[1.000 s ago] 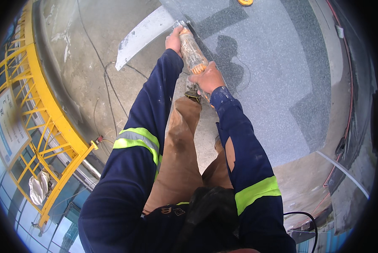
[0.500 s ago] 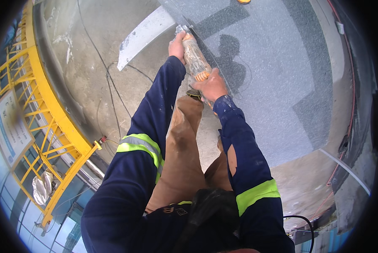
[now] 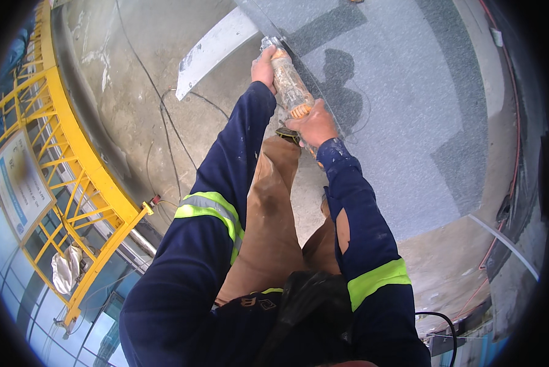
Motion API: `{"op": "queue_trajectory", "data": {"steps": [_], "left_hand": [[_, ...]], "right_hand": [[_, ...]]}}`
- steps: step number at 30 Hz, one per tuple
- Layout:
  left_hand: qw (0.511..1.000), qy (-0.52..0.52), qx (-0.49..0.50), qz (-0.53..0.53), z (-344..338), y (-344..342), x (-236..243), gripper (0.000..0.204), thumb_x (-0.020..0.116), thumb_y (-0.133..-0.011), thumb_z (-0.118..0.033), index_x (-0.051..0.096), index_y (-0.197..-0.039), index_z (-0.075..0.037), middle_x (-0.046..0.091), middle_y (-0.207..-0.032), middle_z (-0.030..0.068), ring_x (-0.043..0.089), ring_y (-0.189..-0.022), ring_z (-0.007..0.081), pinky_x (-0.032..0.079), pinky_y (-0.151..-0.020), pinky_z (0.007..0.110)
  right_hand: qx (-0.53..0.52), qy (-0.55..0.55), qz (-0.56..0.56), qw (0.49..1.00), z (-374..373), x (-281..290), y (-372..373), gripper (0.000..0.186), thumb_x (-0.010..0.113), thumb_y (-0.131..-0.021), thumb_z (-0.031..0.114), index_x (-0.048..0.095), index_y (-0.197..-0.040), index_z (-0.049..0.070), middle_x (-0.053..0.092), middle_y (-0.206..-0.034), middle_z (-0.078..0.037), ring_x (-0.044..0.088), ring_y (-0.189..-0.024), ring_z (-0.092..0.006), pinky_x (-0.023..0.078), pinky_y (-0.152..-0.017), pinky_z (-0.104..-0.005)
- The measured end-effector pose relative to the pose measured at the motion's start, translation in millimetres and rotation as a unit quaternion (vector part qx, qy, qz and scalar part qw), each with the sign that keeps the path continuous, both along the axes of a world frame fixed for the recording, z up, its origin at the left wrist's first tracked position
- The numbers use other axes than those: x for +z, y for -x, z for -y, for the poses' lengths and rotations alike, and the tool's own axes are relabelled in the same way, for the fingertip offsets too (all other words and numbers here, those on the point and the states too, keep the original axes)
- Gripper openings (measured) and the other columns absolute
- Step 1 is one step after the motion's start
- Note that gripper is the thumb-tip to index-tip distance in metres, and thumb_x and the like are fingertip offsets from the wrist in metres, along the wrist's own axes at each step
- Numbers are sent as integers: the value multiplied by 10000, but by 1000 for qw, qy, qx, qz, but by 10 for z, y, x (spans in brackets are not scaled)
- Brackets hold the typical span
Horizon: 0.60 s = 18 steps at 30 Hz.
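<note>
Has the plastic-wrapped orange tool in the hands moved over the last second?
Yes. Judged against the pale strip, the plastic-wrapped orange tool has shifted slightly down the view, back toward the wearer's side.

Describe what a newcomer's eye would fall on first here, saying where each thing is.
The bright yellow metal frame curving down the left side stands out first. Near the top centre, the left grip and right grip hold a dusty orange tool beside the left edge of a speckled grey slab. A dark, head-shaped shadow falls on that slab, right of the tool.
</note>
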<state>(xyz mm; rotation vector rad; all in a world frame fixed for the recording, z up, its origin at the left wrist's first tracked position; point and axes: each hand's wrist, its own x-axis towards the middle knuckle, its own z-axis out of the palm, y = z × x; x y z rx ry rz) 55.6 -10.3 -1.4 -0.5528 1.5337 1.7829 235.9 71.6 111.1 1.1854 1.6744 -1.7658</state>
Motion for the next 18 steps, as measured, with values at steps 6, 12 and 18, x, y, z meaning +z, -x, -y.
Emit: {"op": "queue_trajectory", "data": {"steps": [6,12,18], "left_hand": [[1000,-1,1,-14,-2,-23,-16,406,685,-947,-310,640,-1044,82,707,-843,179,727,-689,296,610,-630,443],[1000,2,-11,-4,31,-59,-4,481,712,-934,-313,556,-1138,94,689,-912,198,730,-711,311,617,-640,464],[999,45,-10,-6,4,-88,-3,409,615,-993,-364,625,-1143,16,701,-939,153,721,-785,283,600,-730,455]], "right_hand": [[-1,-21,-9,1000,25,-18,-32,694,882,-768,245,467,-1178,-130,701,-951,-280,731,-630,-280,591,-526,-385],[21,-16,5,1000,16,-23,-71,660,838,-786,232,459,-1199,-116,696,-1039,-340,764,-721,-355,624,-596,-411],[10,20,17,1000,-19,28,-89,674,852,-778,230,459,-1199,-120,691,-1046,-323,757,-719,-324,609,-580,-396]]}}
